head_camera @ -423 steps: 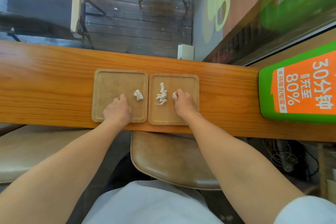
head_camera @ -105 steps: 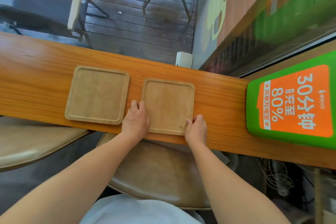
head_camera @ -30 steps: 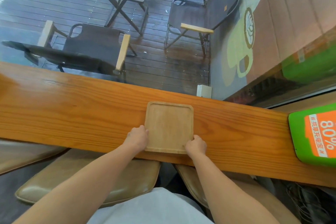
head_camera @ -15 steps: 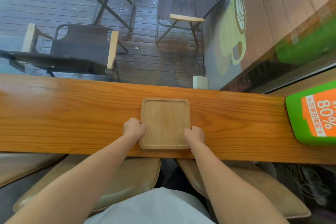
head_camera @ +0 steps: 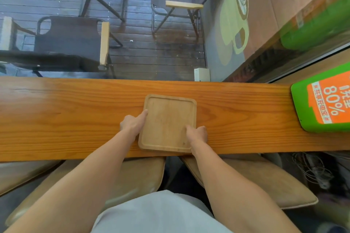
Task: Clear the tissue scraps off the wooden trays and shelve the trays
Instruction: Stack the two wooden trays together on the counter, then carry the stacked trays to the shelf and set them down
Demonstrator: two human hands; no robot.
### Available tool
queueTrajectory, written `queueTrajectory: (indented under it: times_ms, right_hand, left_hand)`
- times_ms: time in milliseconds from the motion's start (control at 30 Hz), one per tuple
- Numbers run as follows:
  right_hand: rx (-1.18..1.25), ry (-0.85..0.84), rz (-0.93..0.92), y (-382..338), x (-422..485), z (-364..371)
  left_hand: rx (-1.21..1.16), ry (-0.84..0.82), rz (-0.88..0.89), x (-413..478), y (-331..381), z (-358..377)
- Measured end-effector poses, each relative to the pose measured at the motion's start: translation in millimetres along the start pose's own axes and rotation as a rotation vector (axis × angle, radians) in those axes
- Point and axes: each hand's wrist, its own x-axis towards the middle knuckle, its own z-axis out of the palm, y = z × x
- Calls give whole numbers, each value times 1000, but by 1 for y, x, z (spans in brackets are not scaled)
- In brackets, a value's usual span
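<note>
One square wooden tray (head_camera: 167,123) lies on the long wooden counter (head_camera: 66,115), its near edge at the counter's front edge. Its surface is bare, with no tissue scraps in sight. No second tray shows apart from it; whether one lies underneath I cannot tell. My left hand (head_camera: 132,124) presses against the tray's left side, index finger stretched along the rim. My right hand (head_camera: 197,134) holds the near right corner, thumb on top of the rim.
A green and orange sign (head_camera: 325,100) lies at the counter's right end. A small white box (head_camera: 201,74) sits at the counter's far edge. Two tan padded stools (head_camera: 132,176) (head_camera: 255,179) stand under the counter. Beyond the glass are dark folding chairs (head_camera: 72,43).
Tissue scraps and the second separate tray seen earlier are gone from view. Over the last second the tray slid slightly toward the front edge, and my left index finger stretched out along the rim.
</note>
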Motion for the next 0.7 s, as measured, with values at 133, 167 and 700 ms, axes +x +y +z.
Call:
queueTrajectory:
  times_ms: [133,167,700]
  right_hand:
    - [119,-116,101,3,-6,4]
    - [118,-143,112,5,-7,6]
    - [311,-80,-222,14,-75,-158]
  left_hand:
    - [-88,-167,-19,1,-6,-3]
    - [-55,-192,7,-1,-7,-1]
    - [85,-298,636,-170,77,33]
